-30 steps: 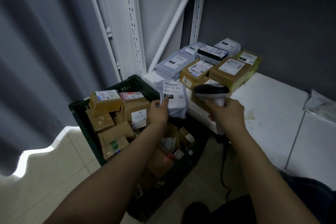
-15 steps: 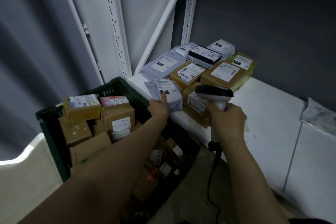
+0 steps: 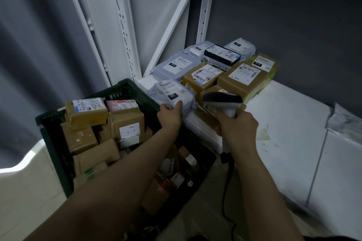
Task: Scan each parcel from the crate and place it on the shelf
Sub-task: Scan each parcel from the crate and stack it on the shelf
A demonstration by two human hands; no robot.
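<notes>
My left hand (image 3: pixel 170 116) pinches the near edge of a grey poly-bag parcel (image 3: pixel 172 95) labelled 231, which lies flat on the front left corner of the white shelf (image 3: pixel 290 123). My right hand (image 3: pixel 238 126) grips the handle of a grey barcode scanner (image 3: pixel 223 101), its head just right of that parcel. Its cable hangs down below my wrist. A dark green crate (image 3: pixel 125 90) on the floor at the left holds several brown cardboard parcels (image 3: pixel 127 121).
Several scanned parcels (image 3: pixel 242 76), boxes and grey bags, are stacked at the shelf's back left corner. White slotted shelf uprights (image 3: pixel 121 25) rise behind the crate. A crumpled plastic bag (image 3: pixel 344 121) lies at the shelf's right edge. A grey curtain hangs at left.
My left hand has carried the grey parcel from upright in front of the scanner down onto the shelf's front corner, label now facing up. The scanner hand has stayed about where it was.
</notes>
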